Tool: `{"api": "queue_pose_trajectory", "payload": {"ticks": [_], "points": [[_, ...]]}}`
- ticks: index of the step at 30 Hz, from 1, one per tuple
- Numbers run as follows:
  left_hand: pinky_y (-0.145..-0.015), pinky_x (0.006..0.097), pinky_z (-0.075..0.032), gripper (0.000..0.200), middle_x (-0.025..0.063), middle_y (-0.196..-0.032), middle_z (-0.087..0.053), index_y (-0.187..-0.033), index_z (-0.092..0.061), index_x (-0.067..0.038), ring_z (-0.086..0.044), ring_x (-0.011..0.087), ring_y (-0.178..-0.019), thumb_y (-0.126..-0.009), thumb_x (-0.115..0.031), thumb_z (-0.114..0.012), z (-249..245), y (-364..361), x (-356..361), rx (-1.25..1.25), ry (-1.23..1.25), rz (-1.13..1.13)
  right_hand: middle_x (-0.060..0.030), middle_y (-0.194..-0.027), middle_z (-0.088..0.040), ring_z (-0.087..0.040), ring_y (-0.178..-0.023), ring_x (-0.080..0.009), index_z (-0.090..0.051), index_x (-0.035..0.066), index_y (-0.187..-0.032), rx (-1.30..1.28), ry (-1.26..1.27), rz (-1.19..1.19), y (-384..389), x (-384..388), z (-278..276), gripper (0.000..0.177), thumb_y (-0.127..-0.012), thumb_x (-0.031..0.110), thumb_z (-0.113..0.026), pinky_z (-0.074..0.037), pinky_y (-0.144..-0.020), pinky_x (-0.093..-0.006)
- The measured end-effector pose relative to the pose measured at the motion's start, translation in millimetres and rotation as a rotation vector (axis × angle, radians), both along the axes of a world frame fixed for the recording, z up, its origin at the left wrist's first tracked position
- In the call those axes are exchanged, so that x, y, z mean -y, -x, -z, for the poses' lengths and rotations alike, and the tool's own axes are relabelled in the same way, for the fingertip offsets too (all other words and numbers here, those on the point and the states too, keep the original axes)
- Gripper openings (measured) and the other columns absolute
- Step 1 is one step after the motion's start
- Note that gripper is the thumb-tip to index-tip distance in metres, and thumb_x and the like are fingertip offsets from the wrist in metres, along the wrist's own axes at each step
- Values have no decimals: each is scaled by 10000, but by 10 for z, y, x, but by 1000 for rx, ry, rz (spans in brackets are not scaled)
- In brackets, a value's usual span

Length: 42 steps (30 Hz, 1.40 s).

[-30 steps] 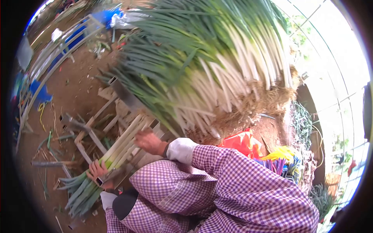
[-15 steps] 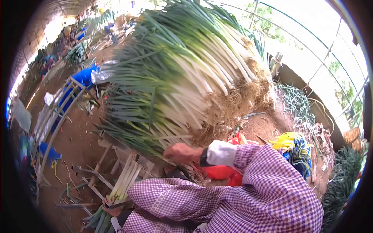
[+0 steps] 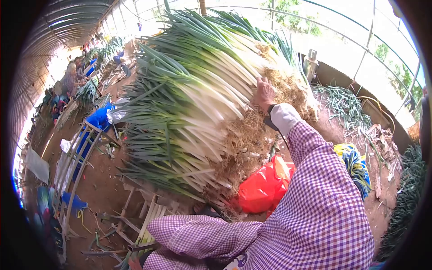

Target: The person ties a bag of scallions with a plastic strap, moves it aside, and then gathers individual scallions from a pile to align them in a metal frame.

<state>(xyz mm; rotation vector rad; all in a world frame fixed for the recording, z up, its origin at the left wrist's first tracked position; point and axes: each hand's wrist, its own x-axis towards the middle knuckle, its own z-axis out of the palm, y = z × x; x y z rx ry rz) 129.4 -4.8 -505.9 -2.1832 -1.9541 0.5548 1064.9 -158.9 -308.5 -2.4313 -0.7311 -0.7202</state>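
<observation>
A big heap of leeks [image 3: 198, 90] lies before me, green leaves to the left and white stems and tangled roots to the right. My right hand [image 3: 264, 93] is on the white stems close to the roots, its fingers bent around them; how many it grips is hidden. Low on the left, a few leeks [image 3: 151, 219] lie slanting in a metal stand [image 3: 128, 225]. Only a sliver of my left hand [image 3: 134, 262] shows beside their lower part, closed on them and mostly cut off from sight.
A red plastic bag [image 3: 265, 186] sits between the roots and my right arm. Yellow and blue strands [image 3: 353, 166] lie at the right. A bent metal frame [image 3: 74, 180] with blue material stands at left. Other people [image 3: 72, 78] sit far back. Leek trimmings [image 3: 344, 110] lie by the wall.
My right hand has moved up and right, from the heap's near edge to the stems higher up. My view has shifted, and my left hand now shows less, lower down.
</observation>
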Motion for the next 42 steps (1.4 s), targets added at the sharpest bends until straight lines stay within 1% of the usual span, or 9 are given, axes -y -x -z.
{"api": "queue_pose_trajectory", "payload": {"ticks": [10,17,22,24,27,29,33,36,42], "points": [[-1191,580,-172,689,96,-1595,-324,-1521,-407,-205,-216,393,-1476,-907,-468,-574,-193,464,611,-287,187,142,-203,-1355,-523,-532,-1244,-355,-564,91,-1284,-249,107,176,-527,97,178,489,-832,206,-711,-414,-1030,-506],[-1237,560,-97,706,85,-1668,-213,-1545,-377,-221,-60,405,-1543,-915,-489,-551,-218,626,643,-481,476,108,-225,-1170,-589,-575,-1120,-404,-579,34,-1157,-398,219,-36,-689,209,-126,442,-742,170,-654,-475,-895,-464],[-1018,444,-456,482,147,-1234,-650,-1384,-564,-31,-623,303,-1109,-994,-313,-586,-1051,295,246,544,-241,-255,-168,-976,-589,-601,-1035,-273,-527,4,-1109,-661,91,-354,-250,432,-502,522,-691,186,-781,-506,-806,-410],[-1088,544,-377,596,167,-1334,-600,-1458,-511,-112,-564,354,-1218,-1002,-495,-502,-1502,-232,100,991,-139,-275,-117,-960,-571,-592,-998,-198,-502,-2,-1135,-1031,-147,-537,193,516,-574,509,-736,115,-794,-529,-833,-363],[-1023,407,-465,533,185,-1358,-580,-1401,-490,37,-548,279,-1261,-951,-209,-637,-1528,-795,-383,1435,-132,-60,-66,-950,-572,-621,-722,-184,-483,-27,-1213,-1000,-384,-695,867,532,-149,564,-744,80,-776,-544,-676,-323],[-1008,364,-483,467,191,-1295,-605,-1339,-538,70,-596,258,-1185,-942,-160,-628,-2077,-1955,-192,1528,-78,58,-97,-1003,-584,-623,-853,-175,-472,-29,-1263,-1149,-546,-849,1438,658,34,625,-745,95,-797,-548,-713,-316],[-999,403,-535,440,188,-1295,-609,-1368,-509,52,-644,281,-1126,-993,-173,-560,-2233,-3738,309,1882,461,254,-110,-1100,-583,-582,-1001,-179,-491,-25,-1243,-1169,-626,-771,2424,800,584,608,-753,136,-812,-531,-855,-332],[-974,435,-517,385,156,-1241,-640,-1286,-574,-14,-634,269,-1118,-991,-261,-583,-1894,-4762,693,2071,951,-105,-165,-1064,-606,-608,-996,-263,-484,-9,-1248,-1064,-527,-623,2978,912,957,636,-753,230,-803,-526,-830,-401],[-773,397,-606,331,134,-1105,-691,-1177,-591,10,-707,245,-916,-1015,-279,-600,-1263,-5613,1285,2109,1446,-188,-211,-1164,-632,-642,-1076,-287,-468,-9,-1312,-1172,-442,-603,3513,1335,993,629,-834,246,-787,-526,-903,-412]]}}
